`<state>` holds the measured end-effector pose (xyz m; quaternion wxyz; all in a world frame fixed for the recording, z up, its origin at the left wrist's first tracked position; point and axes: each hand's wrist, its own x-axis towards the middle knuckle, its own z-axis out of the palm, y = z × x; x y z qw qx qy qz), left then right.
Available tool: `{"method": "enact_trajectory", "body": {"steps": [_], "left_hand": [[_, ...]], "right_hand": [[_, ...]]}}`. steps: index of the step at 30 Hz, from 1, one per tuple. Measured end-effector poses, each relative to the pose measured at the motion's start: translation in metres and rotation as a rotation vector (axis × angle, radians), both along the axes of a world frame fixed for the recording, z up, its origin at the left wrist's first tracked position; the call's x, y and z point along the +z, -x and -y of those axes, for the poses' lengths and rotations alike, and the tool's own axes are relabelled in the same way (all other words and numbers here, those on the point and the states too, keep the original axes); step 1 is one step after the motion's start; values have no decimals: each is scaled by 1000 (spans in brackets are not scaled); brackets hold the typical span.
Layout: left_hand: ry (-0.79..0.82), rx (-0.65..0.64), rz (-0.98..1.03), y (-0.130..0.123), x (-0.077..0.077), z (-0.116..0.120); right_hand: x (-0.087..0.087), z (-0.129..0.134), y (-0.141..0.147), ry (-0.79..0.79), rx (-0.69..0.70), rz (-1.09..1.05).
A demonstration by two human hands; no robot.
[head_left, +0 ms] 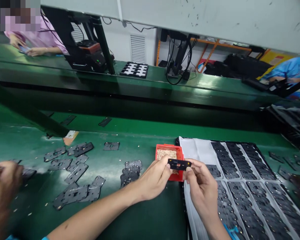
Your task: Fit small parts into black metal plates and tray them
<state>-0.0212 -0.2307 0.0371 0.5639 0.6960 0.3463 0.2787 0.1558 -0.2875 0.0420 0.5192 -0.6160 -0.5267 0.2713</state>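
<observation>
My left hand and my right hand each pinch one end of a small black plastic plate with cut-outs and small yellowish spots. The plate is held level above a red bin of small beige pieces. Right of the bin lies a large tray lined with white sheet, where similar black plates overlap in rows. A short overlapping group of black plates rests on the green table beside my left forearm.
Loose black plates are scattered over the green table at left. Another person's blurred hand is at the left edge. A green post slants across the left. Two people sit beyond, near a raised green ledge bearing a tray.
</observation>
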Motion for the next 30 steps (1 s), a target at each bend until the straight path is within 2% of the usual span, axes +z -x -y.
{"method": "enact_trajectory", "body": {"steps": [4,14,21,30], "left_hand": [[6,29,2,-1,3,3],[69,57,130,-2,-1,18],[99,52,136,-1,-1,23],[143,136,216,-8,-7,28]], "right_hand": [[0,3,-3,17,24,44],[0,8,4,-19,-29,-65],[-9,12,3,52,-25,-130],[-18,19,5,15,-63,-165]]}}
